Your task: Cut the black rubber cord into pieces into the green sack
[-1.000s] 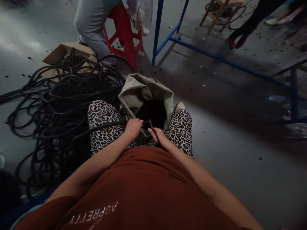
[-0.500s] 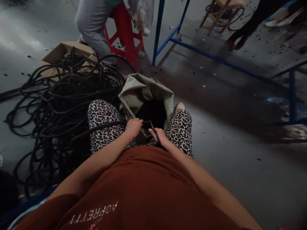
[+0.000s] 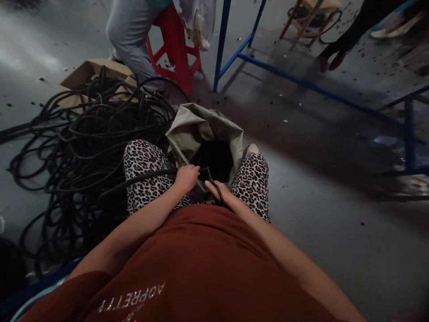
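Landmark: olive-green sack [image 3: 197, 127], mouth open, standing upright between the person's leopard-print knees.

- Left hand [image 3: 186, 178] — at the near rim of the sack, fingers curled tight around a black cable [image 3: 147, 176]; the cable runs from the fist across the left knee, away from the sack toward the heap.
- Right hand [image 3: 221, 192] — just beside the left hand, also at the sack's near rim, closed on the black-handled scissors [image 3: 214, 184]; the blades point toward the cable end at the sack's mouth. Whether the blades touch the cable cannot be told.
- Tangled heap of black cable [image 3: 83, 147] — on the grey floor, left of the sack, touching its side.
- Flattened cardboard [image 3: 87, 74] — beyond the heap, farther from the sack, partly under the cable loops.
- Red plastic stool [image 3: 176, 49] — behind the sack; another person's grey-trousered leg [image 3: 129, 36] beside it.
- Blue metal frame [image 3: 301, 82] — behind and right of the sack, well apart.
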